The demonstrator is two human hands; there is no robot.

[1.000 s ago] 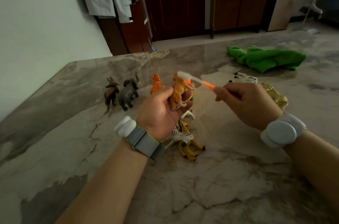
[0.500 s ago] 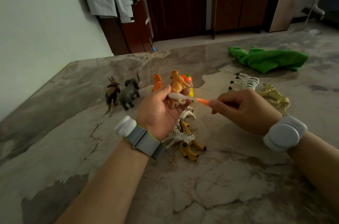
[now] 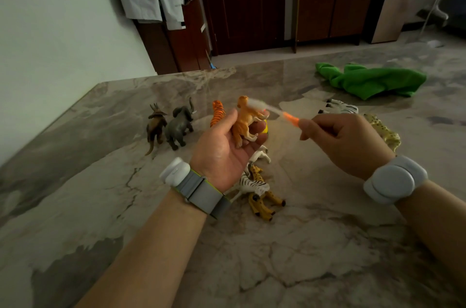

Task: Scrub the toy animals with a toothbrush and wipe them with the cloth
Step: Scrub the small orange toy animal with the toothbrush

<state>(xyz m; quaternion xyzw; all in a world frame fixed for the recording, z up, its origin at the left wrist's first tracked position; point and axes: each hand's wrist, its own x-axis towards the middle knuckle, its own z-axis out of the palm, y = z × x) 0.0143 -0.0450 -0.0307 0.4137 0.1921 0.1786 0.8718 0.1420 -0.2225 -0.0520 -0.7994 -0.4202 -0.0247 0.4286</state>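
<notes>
One light, hard lion toy (image 3: 245,122), I judge — left hand (image 3: 222,153) grips its body; right hand (image 3: 348,141), at 3 o'clock, pinches the toothbrush (image 3: 290,118).

Head of brush (image 3: 282,115) is motion-blurred and its bristles are not resolved. Contact with lion (image 3: 245,121) cannot be judged. The handle's end is hidden inside right hand (image 3: 345,141).

Fingertips of left hand (image 3: 224,148) are hidden behind the lion. Those fingers cover most of red-and-yellow toy (image 3: 266,129); kind unknown. The palm partly covers white toy (image 3: 261,155); kind unknown. Lower part of tiger (image 3: 218,112) is behind the thumb.

The right hand partly hides far zebra (image 3: 341,107) and leopard (image 3: 385,131). Both forearms (image 3: 156,252) are cut by the frame edges.
</notes>
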